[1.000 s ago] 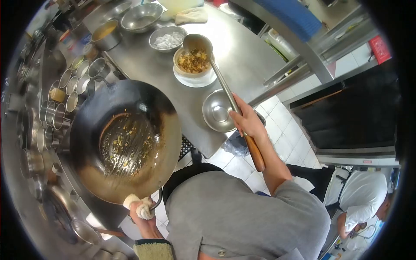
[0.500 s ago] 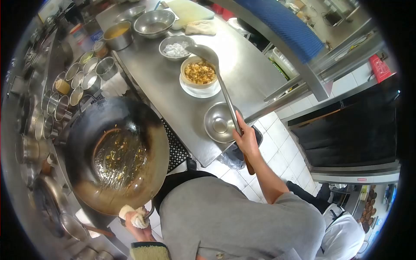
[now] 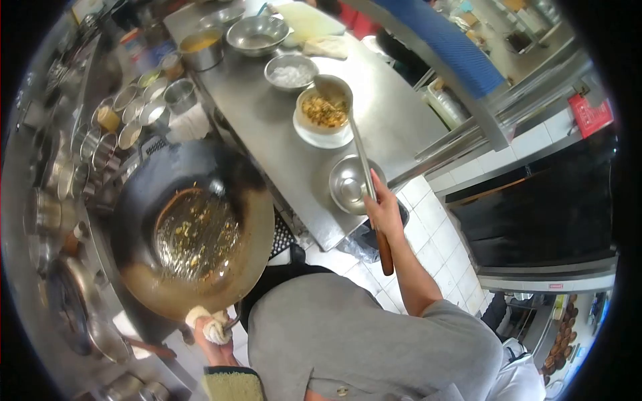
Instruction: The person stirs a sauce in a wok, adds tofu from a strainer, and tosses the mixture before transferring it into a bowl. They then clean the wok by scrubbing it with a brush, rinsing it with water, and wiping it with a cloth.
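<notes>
My left hand point(image 3: 215, 335) is wrapped round a folded cloth point(image 3: 212, 323) at the handle of a large wok point(image 3: 200, 267), which holds oily residue with food bits. In my right hand point(image 3: 385, 212) is the long handle of a ladle point(image 3: 362, 144). The ladle's bowl is over the far rim of a round bowl of chunky brown food point(image 3: 325, 111), which sits on a white plate point(image 3: 324, 140). An empty metal bowl point(image 3: 349, 184) lies beneath the ladle handle, near the counter's corner.
The steel counter point(image 3: 267, 120) also bears a bowl of white pieces point(image 3: 291, 71), a metal colander point(image 3: 257, 35) and a pot of yellow liquid point(image 3: 200, 50). Several seasoning containers point(image 3: 155, 113) stand left. A person in white point(image 3: 520, 377) is partly visible at lower right.
The view has shifted, so the counter and wok appear farther right. The ladle's bowl has come lower and closer to the food bowl. Both hands keep their holds.
</notes>
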Demonstrator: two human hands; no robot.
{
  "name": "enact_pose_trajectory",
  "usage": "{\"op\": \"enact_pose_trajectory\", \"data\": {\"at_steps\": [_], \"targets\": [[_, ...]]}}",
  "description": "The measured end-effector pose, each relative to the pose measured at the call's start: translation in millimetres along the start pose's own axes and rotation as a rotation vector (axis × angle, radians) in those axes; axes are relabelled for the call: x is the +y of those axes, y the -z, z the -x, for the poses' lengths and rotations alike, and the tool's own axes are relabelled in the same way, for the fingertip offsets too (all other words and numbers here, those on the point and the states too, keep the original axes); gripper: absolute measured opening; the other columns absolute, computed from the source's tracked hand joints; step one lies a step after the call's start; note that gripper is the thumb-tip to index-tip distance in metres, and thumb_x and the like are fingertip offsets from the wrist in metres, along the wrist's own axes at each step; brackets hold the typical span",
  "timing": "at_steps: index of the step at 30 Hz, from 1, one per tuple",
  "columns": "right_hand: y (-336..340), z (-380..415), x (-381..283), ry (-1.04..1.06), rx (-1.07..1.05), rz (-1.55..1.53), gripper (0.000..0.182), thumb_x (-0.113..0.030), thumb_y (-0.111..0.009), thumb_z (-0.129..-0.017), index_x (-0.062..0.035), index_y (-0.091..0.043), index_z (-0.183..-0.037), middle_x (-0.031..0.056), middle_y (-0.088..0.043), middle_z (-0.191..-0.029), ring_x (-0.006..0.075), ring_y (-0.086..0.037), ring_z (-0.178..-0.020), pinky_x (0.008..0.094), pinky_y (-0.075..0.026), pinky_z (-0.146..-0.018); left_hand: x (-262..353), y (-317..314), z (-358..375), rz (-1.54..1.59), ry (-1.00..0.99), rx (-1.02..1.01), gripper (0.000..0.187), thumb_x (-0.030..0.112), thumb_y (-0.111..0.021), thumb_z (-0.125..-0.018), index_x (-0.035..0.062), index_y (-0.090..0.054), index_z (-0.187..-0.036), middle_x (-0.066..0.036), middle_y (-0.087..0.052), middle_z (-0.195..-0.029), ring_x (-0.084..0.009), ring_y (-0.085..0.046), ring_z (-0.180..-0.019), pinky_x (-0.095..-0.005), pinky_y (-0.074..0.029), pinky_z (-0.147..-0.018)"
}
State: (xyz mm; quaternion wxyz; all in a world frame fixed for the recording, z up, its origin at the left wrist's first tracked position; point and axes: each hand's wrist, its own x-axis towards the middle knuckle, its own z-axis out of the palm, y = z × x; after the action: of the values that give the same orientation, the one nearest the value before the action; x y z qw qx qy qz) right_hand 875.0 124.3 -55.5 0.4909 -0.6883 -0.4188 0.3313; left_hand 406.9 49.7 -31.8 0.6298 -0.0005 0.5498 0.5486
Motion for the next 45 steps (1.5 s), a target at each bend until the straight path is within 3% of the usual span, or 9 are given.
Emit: {"op": "enact_pose_trajectory", "data": {"at_steps": [4,8,11,18,26,32,37,41,45], "targets": [[-11.7,9.7,-18.2,-0.436,0.118,-0.776,0.055,-0.007,-0.047,-0.096,-0.0121,-0.029,-0.148,0.0033,-0.05,-0.079,0.0057,-0.038,-0.038,0.0181,-0.03,-0.027,11.7,8.1,-2.3,0.015,0.014,0.02,0.019,0.019,-0.055,-0.082,0.0059,-0.056,-0.096,-0.013,-0.064,-0.079,-0.0273,-0.066,-0.067,-0.038,-0.057,-0.059],[-22.4,53.2,-67.7,-0.488,-0.407,-1.185,0.055,-0.008,-0.045,-0.098,-0.0051,-0.027,-0.15,0.0004,-0.037,-0.073,0.0012,-0.03,-0.04,0.0176,-0.025,-0.026,28.3,4.4,-4.8,-0.053,0.014,-0.044,0.005,0.008,-0.056,-0.081,0.0044,-0.055,-0.084,-0.009,-0.062,-0.074,-0.0201,-0.065,-0.063,-0.0329,-0.056,-0.058],[-67.7,74.9,-90.5,-0.703,-0.62,-0.903,0.055,-0.008,-0.046,-0.098,-0.0047,-0.028,-0.149,0.0005,-0.039,-0.072,0.001,-0.031,-0.04,0.0169,-0.025,-0.027,32.2,11.5,-10.7,-0.152,0.022,-0.061,0.007,0.006,-0.055,-0.079,0.0025,-0.054,-0.085,-0.008,-0.061,-0.074,-0.0188,-0.063,-0.062,-0.0314,-0.054,-0.056],[-231.7,100.8,-90.5,-0.425,-0.905,-0.117,0.065,-0.008,-0.051,-0.094,-0.0053,-0.023,-0.152,-0.0001,-0.044,-0.069,0.0052,-0.038,-0.043,0.0246,-0.039,-0.034,47.3,47.3,-34.3,-0.229,0.006,-0.086,0.014,0.004,-0.052,-0.082,0.0019,-0.05,-0.096,-0.01,-0.06,-0.08,-0.0216,-0.064,-0.064,-0.0345,-0.056,-0.056],[-252.5,158.2,-75.1,-1.232,-1.059,-1.114,0.059,-0.008,-0.049,-0.096,-0.0119,-0.028,-0.151,0.0012,-0.044,-0.078,0.0014,-0.033,-0.042,0.0182,-0.03,-0.03,60.1,67.0,-70.9,-0.268,0.066,-0.109,0.011,0.015,-0.053,-0.089,0.0049,-0.055,-0.093,-0.008,-0.062,-0.077,-0.019,-0.064,-0.064,-0.0328,-0.055,-0.057],[-209.7,113.3,-103.7,-0.538,-0.918,-0.237,0.064,-0.009,-0.049,-0.095,-0.0106,-0.023,-0.153,-0.001,-0.045,-0.072,0.0041,-0.039,-0.042,0.0211,-0.036,-0.033,84.5,99.4,-20.1,-0.283,0.068,-0.087,0.013,0.008,-0.053,-0.08,0.0006,-0.056,-0.09,-0.011,-0.063,-0.078,-0.0205,-0.066,-0.067,-0.0314,-0.056,-0.059],[-225.7,116.1,-104.6,-0.411,-1.073,-0.032,0.065,-0.01,-0.049,-0.095,-0.0084,-0.021,-0.153,-0.0038,-0.041,-0.064,0.0055,-0.038,-0.043,0.0241,-0.04,-0.035,64.7,63.8,-23.6,-0.325,-0.039,-0.057,0.009,0.009,-0.052,-0.084,0.0016,-0.056,-0.087,-0.01,-0.062,-0.077,-0.0202,-0.064,-0.063,-0.0328,-0.055,-0.057],[-241.8,134.2,-99.2,-1.021,-1.18,-0.717,0.057,-0.008,-0.046,-0.098,-0.0122,-0.026,-0.151,0.0009,-0.042,-0.077,0.0012,-0.031,-0.043,0.0198,-0.029,-0.029,33.7,67.5,-84.8,-0.293,-0.042,-0.126,0.009,0.013,-0.052,-0.089,0.0047,-0.055,-0.089,-0.009,-0.062,-0.077,-0.0199,-0.065,-0.064,-0.0348,-0.055,-0.056],[-221.8,123.7,-77.6,-1.213,-1.166,-1.037,0.053,-0.01,-0.046,-0.1,-0.0126,-0.029,-0.15,0.0013,-0.037,-0.076,0.0004,-0.03,-0.042,0.0178,-0.026,-0.028,50.4,69.4,-57.6,-0.131,0.069,-0.036,0.011,0.015,-0.051,-0.089,0.0047,-0.055,-0.089,-0.011,-0.063,-0.078,-0.0217,-0.064,-0.065,-0.0343,-0.055,-0.058]]}}
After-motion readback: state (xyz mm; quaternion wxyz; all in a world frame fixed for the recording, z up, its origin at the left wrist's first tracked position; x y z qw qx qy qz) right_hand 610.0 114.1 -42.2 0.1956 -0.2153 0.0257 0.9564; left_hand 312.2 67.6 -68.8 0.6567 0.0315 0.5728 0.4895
